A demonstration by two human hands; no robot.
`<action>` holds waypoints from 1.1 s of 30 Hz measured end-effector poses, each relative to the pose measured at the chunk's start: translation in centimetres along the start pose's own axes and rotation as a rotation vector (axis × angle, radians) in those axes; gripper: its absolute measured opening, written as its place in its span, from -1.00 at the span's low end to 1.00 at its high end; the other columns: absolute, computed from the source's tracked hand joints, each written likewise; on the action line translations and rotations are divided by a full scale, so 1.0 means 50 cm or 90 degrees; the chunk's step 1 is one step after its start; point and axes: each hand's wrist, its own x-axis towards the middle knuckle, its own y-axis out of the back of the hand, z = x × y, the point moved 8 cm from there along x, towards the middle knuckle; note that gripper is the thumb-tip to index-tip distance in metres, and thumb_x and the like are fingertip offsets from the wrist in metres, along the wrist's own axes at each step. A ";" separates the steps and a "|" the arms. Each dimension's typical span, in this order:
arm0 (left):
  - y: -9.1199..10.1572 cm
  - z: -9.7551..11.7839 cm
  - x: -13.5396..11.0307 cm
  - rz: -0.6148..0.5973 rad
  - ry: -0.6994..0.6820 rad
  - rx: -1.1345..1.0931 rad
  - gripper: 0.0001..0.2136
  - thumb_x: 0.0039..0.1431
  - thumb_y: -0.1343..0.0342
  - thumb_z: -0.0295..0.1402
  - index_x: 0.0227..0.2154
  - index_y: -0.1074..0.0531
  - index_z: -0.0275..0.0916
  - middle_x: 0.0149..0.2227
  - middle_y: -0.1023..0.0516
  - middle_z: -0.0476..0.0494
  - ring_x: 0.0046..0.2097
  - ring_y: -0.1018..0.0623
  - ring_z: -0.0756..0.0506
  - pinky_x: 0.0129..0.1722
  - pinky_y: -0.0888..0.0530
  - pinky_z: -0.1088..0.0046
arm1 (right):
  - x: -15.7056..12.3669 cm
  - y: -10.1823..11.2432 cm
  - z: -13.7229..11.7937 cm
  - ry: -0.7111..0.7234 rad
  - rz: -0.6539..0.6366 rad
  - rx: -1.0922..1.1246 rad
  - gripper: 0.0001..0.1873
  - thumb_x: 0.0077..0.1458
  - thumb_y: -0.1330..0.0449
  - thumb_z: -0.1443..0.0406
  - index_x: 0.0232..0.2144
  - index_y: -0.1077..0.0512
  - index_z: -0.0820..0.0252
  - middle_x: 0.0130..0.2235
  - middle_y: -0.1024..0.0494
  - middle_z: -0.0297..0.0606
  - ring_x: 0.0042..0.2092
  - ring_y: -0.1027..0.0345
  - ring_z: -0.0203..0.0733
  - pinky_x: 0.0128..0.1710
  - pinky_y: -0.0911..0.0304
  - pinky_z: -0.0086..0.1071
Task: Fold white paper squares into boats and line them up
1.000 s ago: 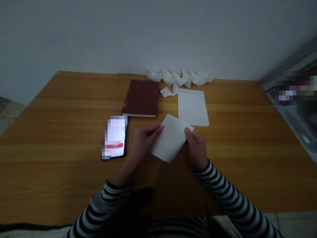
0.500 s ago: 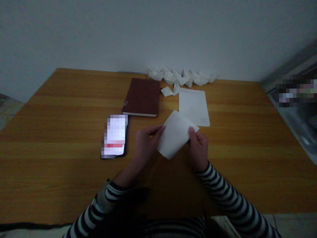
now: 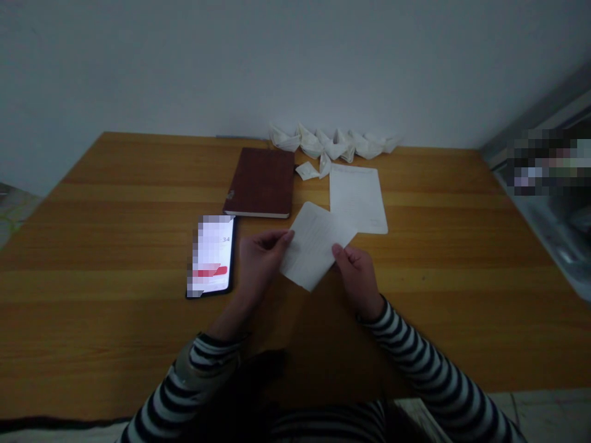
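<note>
Pinching the white paper (image 3: 318, 243) at its left edge, the left hand (image 3: 259, 261) has thumb and forefinger together on it; the right hand (image 3: 360, 277) is clamped on the opposite side, thumb on top near the lower right edge and the other fingers curled in. The paper sits between the two hands, tilted so that one corner points back toward the wearer. Whether it is folded double or a single layer, I cannot tell.

The right thumb has only a narrow bite — a small slip there could let that side swing loose. Uneven pulling by the two hands could crease the paper askew or tear it at the pinched edge.

Just left of the left hand lies a phone (image 3: 223, 284), near enough that a swing of that wrist could knock it. Beyond the left hand rests a brown notebook (image 3: 261, 181); ahead of the right hand lies a loose sheet (image 3: 357, 200), whose near edge the held paper overlaps in this view, so a low sweep forward could drag it. Farthest from both hands — folded paper boats (image 3: 310, 143) line the wall.
</note>
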 end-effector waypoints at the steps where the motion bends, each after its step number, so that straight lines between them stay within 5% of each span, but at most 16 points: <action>1: -0.001 -0.002 0.000 0.003 -0.003 -0.005 -0.82 0.03 -0.32 -0.27 -0.36 -0.64 -0.28 -0.35 -0.70 -0.17 -0.34 -0.64 -0.10 -0.33 -0.56 0.41 | 0.000 0.001 -0.003 0.009 0.010 0.009 -0.54 0.17 -0.17 -0.01 -0.61 -0.35 0.16 -0.56 -0.36 -0.37 -0.49 -0.22 -0.30 -0.41 -0.25 -0.38; 5: 0.004 -0.016 0.001 0.036 -0.008 -0.021 -0.82 0.03 -0.32 -0.26 -0.35 -0.64 -0.26 -0.35 -0.70 -0.15 -0.33 -0.64 -0.09 -0.32 -0.55 0.41 | -0.006 -0.030 0.003 -0.029 -0.050 0.116 -0.69 0.14 -0.20 0.02 -0.43 -0.44 0.12 -0.42 -0.49 -0.33 -0.42 -0.34 -0.25 -0.33 -0.32 -0.35; 9: 0.006 -0.027 0.000 0.056 0.003 -0.050 -0.78 0.03 -0.32 -0.21 -0.33 -0.64 -0.26 -0.35 -0.69 -0.14 -0.34 -0.63 -0.08 -0.33 -0.54 0.43 | -0.014 -0.046 0.012 -0.058 -0.057 0.095 -0.57 0.16 -0.18 -0.02 -0.57 -0.37 0.15 -0.54 -0.38 -0.36 -0.49 -0.23 -0.29 -0.43 -0.25 -0.39; 15: -0.049 -0.033 -0.003 -0.149 0.038 -0.024 -0.76 0.04 -0.30 -0.19 -0.47 -0.56 -0.30 -0.46 -0.63 -0.13 -0.44 -0.58 -0.05 -0.43 -0.48 0.47 | 0.013 0.035 0.001 -0.001 0.096 -0.006 -0.48 0.18 -0.10 -0.09 -0.61 -0.27 0.16 -0.58 -0.23 -0.41 -0.52 -0.06 -0.33 -0.52 -0.04 -0.43; 17: -0.058 -0.029 0.001 -0.216 0.017 0.005 -0.74 0.09 -0.26 -0.16 -0.39 -0.55 -0.30 -0.45 -0.62 -0.14 -0.41 -0.60 -0.08 -0.40 -0.51 0.43 | 0.032 0.047 -0.005 -0.007 0.032 -0.079 -0.45 0.16 -0.08 -0.11 -0.64 -0.21 0.15 -0.61 -0.14 -0.44 -0.54 0.03 -0.35 -0.55 0.07 -0.43; 21: -0.023 0.031 0.019 -0.164 -0.202 0.135 -0.54 0.15 -0.24 -0.18 0.09 -0.39 -0.21 0.03 -0.57 -0.27 0.02 -0.57 -0.20 -0.02 -0.51 0.17 | 0.034 0.013 -0.030 0.053 -0.259 -0.286 -0.45 0.23 -0.03 -0.01 -0.68 -0.14 0.15 -0.62 -0.08 -0.46 -0.55 0.04 -0.36 -0.53 0.15 -0.42; 24: -0.041 0.079 -0.011 -0.270 -0.386 0.226 -0.78 0.25 -0.17 -0.27 -0.08 -0.53 -0.17 0.05 -0.56 -0.21 0.08 -0.52 -0.18 0.12 -0.41 0.16 | 0.004 -0.027 -0.044 0.133 -0.408 -0.456 -0.50 0.31 -0.01 0.17 -0.67 -0.24 0.20 -0.63 -0.18 -0.44 -0.55 -0.02 -0.37 -0.49 0.14 -0.40; 29: -0.084 0.090 -0.060 -0.425 -0.442 0.330 -0.83 0.32 -0.08 -0.35 -0.22 -0.58 -0.19 -0.23 -0.66 -0.12 -0.17 -0.58 -0.12 -0.02 -0.42 0.24 | -0.023 -0.066 -0.046 0.193 -0.415 -0.723 -0.62 0.32 -0.06 0.23 -0.43 -0.57 0.22 -0.45 -0.58 -0.20 -0.45 -0.31 -0.26 -0.40 0.01 -0.36; 33: -0.112 0.069 -0.068 -0.504 -0.415 0.415 -0.85 0.27 -0.12 -0.40 -0.37 -0.59 -0.21 -0.36 -0.63 -0.11 -0.29 -0.57 -0.10 -0.16 -0.41 0.34 | -0.028 -0.080 -0.062 0.234 -0.410 -0.822 -0.55 0.35 -0.02 0.13 -0.35 -0.62 0.21 -0.38 -0.64 -0.07 -0.39 -0.43 -0.12 -0.38 -0.08 -0.31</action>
